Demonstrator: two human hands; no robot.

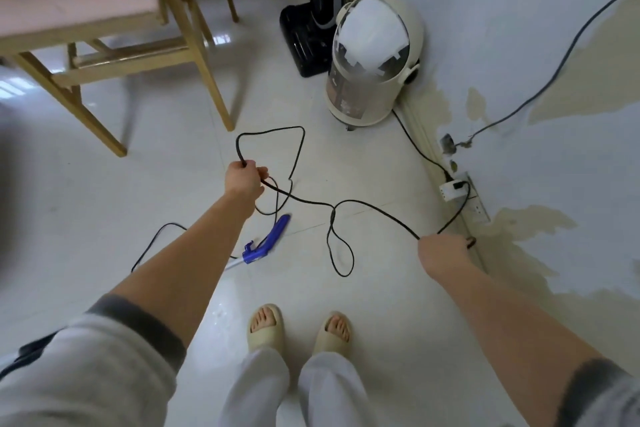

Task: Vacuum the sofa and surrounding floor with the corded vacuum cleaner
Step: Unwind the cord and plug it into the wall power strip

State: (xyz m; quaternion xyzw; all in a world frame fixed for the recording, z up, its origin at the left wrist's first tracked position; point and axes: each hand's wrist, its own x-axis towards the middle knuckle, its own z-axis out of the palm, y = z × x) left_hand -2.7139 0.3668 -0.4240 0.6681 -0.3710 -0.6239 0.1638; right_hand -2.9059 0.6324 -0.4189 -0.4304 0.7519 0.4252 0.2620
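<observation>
The black cord (pixel 304 199) is held up over the floor (pixel 381 288), in front of the cream vacuum tub (pixel 375 59) by the wall. Left hand (pixel 244 178) is curled tight round it w/ a loop above; right hand (pixel 441 251) is curled round it nearer the wall plug (pixel 452 188). Cord is prob. light, soft & bendy, w/ a tangle in the middle. Best held by the plug end, not tugged. The blue handle (pixel 266 244) is lying on the floor below the left hand.

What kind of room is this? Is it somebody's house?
Probably a room in a home. There is a wooden chair with a cushion on a shiny tiled floor, a cream canister appliance by the peeling wall, and the person wears house slippers.
</observation>
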